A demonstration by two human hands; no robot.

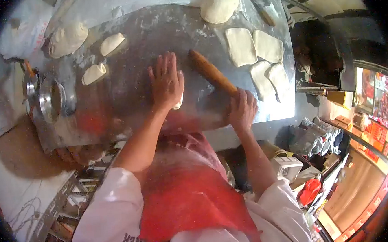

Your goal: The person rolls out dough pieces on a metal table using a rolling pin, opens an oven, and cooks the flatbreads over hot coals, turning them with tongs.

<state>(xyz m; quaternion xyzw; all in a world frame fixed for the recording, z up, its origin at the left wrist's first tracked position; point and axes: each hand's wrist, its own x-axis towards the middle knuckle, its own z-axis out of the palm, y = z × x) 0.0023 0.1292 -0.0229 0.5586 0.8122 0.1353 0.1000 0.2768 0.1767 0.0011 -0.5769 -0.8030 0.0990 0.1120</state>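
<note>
Head-worn camera — close above, looking forward and down.

A brown wooden rolling pin (213, 74) slanted over the flour-dusted metal tabletop (129, 89), its near end in the right hand (243, 110), while a pale piece of dough (179, 102) — mostly hidden beneath the left hand (167, 86) — showed only an edge.

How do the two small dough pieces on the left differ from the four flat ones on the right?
The small pieces are plump and rounded; the flat pieces are thinner and squarish. The small pieces are narrower and spaced apart, while the flat pieces are broader and grouped closely. Both are pale and rest on the table.
</note>
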